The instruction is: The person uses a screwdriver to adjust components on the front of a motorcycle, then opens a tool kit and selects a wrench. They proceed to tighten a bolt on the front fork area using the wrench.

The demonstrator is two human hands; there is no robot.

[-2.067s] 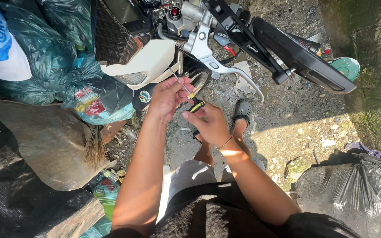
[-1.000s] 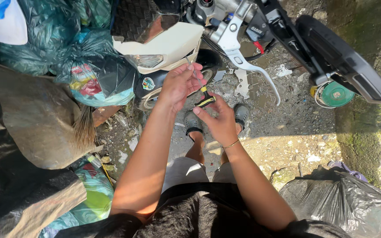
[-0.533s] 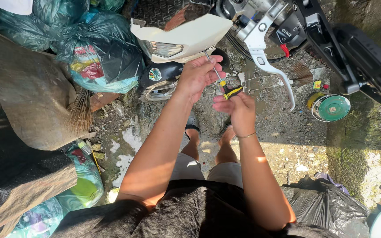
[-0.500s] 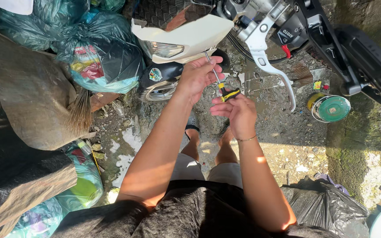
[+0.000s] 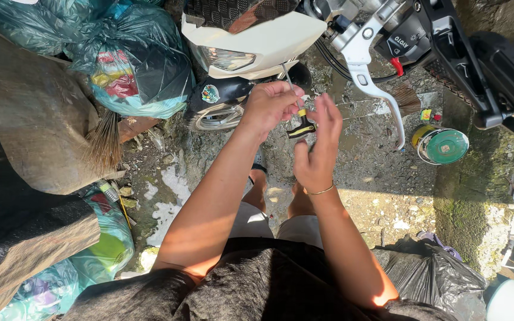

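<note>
From the head view, the left hand (image 5: 272, 107) has closed in around the thin metal shaft of the screwdriver (image 5: 300, 122) while the right hand (image 5: 316, 151) has loosened since half a second ago, fingers (image 5: 331, 116) now spread and only brushing the black-and-yellow handle (so the left looks to be carrying the tool now). The screwdriver sits between both hands just under the scooter's white front cover (image 5: 257, 44), near the silver brake lever (image 5: 376, 77). Its long axis tilts steeply, tip pointing up-left toward the cover, handle down-right.
</note>
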